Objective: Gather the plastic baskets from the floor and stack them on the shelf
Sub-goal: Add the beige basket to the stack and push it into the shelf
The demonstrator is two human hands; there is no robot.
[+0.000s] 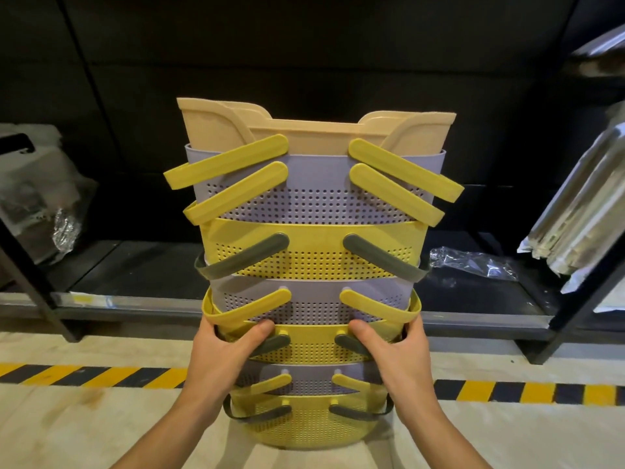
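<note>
A tall nested stack of plastic baskets [313,204] fills the middle of the head view. Yellow and lavender perforated baskets alternate, with yellow and grey handles, and a beige basket [314,133] sits at the top. My left hand [225,353] grips the stack's left side low down, thumb on the front. My right hand [397,350] holds the right side at the same height. The stack stands in front of a dark shelf [145,265], whose low board lies behind it. Whether the stack's bottom rests on the floor is not visible.
Plastic-wrapped packages [37,184] lie on the shelf at the left. Crumpled clear wrap [470,262] and leaning wrapped items [581,204] are at the right. Black shelf posts [575,306] stand on either side. A yellow-black hazard stripe [84,375] crosses the pale floor.
</note>
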